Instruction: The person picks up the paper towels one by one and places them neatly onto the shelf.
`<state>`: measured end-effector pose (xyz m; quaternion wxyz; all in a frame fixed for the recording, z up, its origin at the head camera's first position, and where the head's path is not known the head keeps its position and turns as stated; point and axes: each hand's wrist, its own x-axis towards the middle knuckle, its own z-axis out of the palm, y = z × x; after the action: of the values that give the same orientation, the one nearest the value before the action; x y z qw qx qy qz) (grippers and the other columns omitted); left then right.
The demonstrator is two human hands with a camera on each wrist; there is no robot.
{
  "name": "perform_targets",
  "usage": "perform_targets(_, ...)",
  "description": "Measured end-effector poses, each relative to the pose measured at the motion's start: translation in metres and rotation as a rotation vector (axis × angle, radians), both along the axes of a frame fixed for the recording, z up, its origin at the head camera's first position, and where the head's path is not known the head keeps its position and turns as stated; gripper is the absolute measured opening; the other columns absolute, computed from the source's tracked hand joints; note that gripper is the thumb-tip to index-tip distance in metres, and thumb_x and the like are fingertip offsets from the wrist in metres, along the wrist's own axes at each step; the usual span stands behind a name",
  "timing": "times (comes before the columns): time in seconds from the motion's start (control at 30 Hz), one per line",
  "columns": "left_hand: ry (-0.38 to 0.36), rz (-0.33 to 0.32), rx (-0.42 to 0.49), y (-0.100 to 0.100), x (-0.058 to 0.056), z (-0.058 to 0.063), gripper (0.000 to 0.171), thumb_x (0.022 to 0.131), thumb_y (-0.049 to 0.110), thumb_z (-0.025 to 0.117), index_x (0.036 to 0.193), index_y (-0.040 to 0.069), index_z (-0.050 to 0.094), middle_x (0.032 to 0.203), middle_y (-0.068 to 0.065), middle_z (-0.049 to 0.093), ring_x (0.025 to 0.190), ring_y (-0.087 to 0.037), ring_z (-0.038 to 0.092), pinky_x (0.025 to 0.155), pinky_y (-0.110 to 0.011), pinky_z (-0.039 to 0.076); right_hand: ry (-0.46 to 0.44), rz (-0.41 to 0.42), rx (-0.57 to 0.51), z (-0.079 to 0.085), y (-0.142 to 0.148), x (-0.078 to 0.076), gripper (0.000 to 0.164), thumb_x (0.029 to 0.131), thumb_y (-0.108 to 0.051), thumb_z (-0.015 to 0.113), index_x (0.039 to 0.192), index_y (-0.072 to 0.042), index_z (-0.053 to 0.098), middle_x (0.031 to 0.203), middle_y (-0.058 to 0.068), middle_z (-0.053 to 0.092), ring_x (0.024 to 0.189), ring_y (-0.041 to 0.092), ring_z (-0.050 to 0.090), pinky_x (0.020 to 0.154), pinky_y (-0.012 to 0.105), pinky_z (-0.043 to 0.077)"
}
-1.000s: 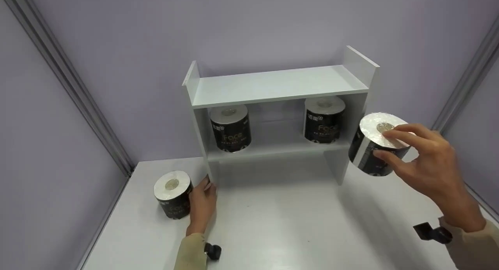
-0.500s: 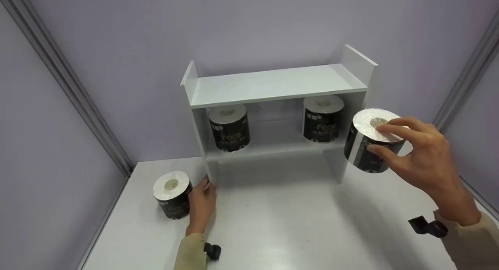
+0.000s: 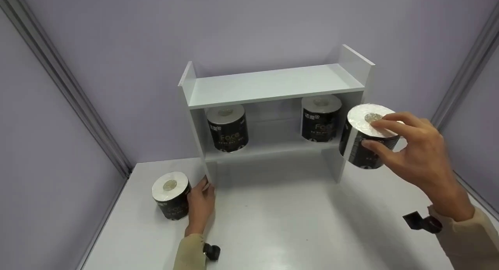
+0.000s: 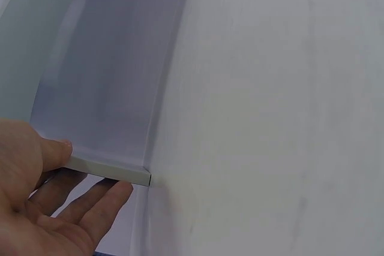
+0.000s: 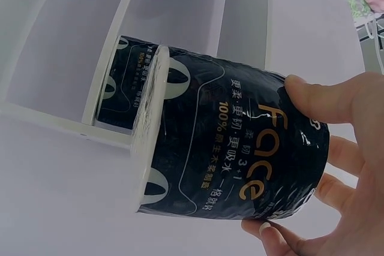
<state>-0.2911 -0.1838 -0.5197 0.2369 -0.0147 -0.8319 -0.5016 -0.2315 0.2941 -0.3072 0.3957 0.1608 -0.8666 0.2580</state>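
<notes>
My right hand (image 3: 419, 153) grips a toilet paper roll (image 3: 362, 147) in a black "Face" wrapper, held up off the table beside the shelf's right side. In the right wrist view the thumb and fingers sit around one end of that roll (image 5: 234, 142). My left hand (image 3: 200, 205) pinches the lower left side panel of the white shelf (image 3: 273, 86); the left wrist view has the panel edge (image 4: 111, 171) between thumb and fingers. Just left of that hand a second roll (image 3: 171, 201) stands upright on the table. Two more rolls, a left one (image 3: 229, 133) and a right one (image 3: 320, 123), stand on the middle shelf.
The white table (image 3: 273, 231) spreads out in front of the shelf. Behind it rises a pale wall (image 3: 269, 24), with a grey metal corner post (image 3: 66, 82) at left. The shelf's top board (image 3: 276, 84) overhangs the two shelved rolls.
My right hand has moved left and slightly up with the toilet paper roll, closer to the shelf. The left hand keeps its hold on the side panel.
</notes>
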Motion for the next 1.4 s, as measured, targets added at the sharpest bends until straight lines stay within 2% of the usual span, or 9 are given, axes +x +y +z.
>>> perform_targets(0.13, 0.015, -0.003, -0.002, -0.001, 0.000, -0.001, 0.041, 0.104, -0.004, 0.061, 0.145, -0.007, 0.060, 0.142, -0.031, 0.064, 0.130, -0.044, 0.066, 0.106, -0.051, 0.061, -0.011, -0.001, 0.004, 0.005, -0.003, 0.000, 0.046, 0.075, -0.017, 0.098, 0.117, -0.012, 0.082, 0.120, 0.012, 0.073, 0.109, 0.045, 0.061, 0.078, 0.045, 0.039)
perform_targets(0.37, 0.004, -0.006, 0.009, 0.001, -0.001, -0.001, 0.041, 0.104, -0.003, 0.061, 0.145, -0.008, 0.060, 0.142, -0.030, 0.064, 0.130, -0.043, 0.067, 0.106, -0.049, 0.061, -0.011, -0.004, 0.017, 0.007, -0.005, 0.000, 0.045, 0.075, -0.018, 0.098, 0.117, -0.012, 0.082, 0.119, 0.011, 0.073, 0.098, 0.038, 0.057, 0.073, 0.041, 0.036)
perform_targets(0.57, 0.005, 0.000, 0.008, 0.004, -0.001, 0.001, 0.041, 0.104, -0.003, 0.062, 0.145, -0.007, 0.061, 0.141, -0.030, 0.065, 0.128, -0.044, 0.067, 0.105, -0.050, 0.061, -0.007, -0.001, 0.013, 0.008, -0.007, -0.001, 0.044, 0.075, -0.017, 0.098, 0.116, -0.011, 0.082, 0.118, 0.012, 0.074, 0.096, 0.037, 0.057, 0.074, 0.041, 0.036)
perform_targets(0.8, 0.008, 0.003, 0.015, 0.004, 0.001, 0.002, 0.041, 0.105, -0.002, 0.062, 0.145, -0.006, 0.060, 0.142, -0.031, 0.064, 0.129, -0.043, 0.067, 0.106, -0.051, 0.061, -0.006, 0.013, -0.002, 0.014, -0.011, -0.002, 0.044, 0.076, -0.016, 0.097, 0.117, -0.012, 0.082, 0.119, 0.011, 0.073, 0.097, 0.035, 0.056, 0.075, 0.043, 0.036)
perform_targets(1.03, 0.009, -0.033, 0.019, 0.002, 0.001, 0.001, 0.044, 0.106, -0.002, 0.060, 0.149, -0.008, 0.056, 0.146, -0.031, 0.061, 0.128, -0.044, 0.067, 0.104, -0.048, 0.061, 0.009, 0.033, -0.027, 0.019, -0.016, -0.003, 0.042, 0.076, -0.016, 0.097, 0.116, -0.012, 0.083, 0.118, 0.011, 0.074, 0.097, 0.035, 0.057, 0.075, 0.041, 0.035)
perform_targets(1.4, 0.002, -0.011, 0.005, 0.001, 0.001, 0.001, 0.044, 0.105, -0.003, 0.061, 0.148, -0.008, 0.057, 0.145, -0.031, 0.062, 0.127, -0.042, 0.069, 0.103, -0.047, 0.062, 0.012, 0.060, -0.025, 0.023, -0.023, -0.006, 0.041, 0.078, -0.016, 0.096, 0.116, -0.011, 0.083, 0.118, 0.012, 0.074, 0.102, 0.038, 0.061, 0.082, 0.044, 0.039)
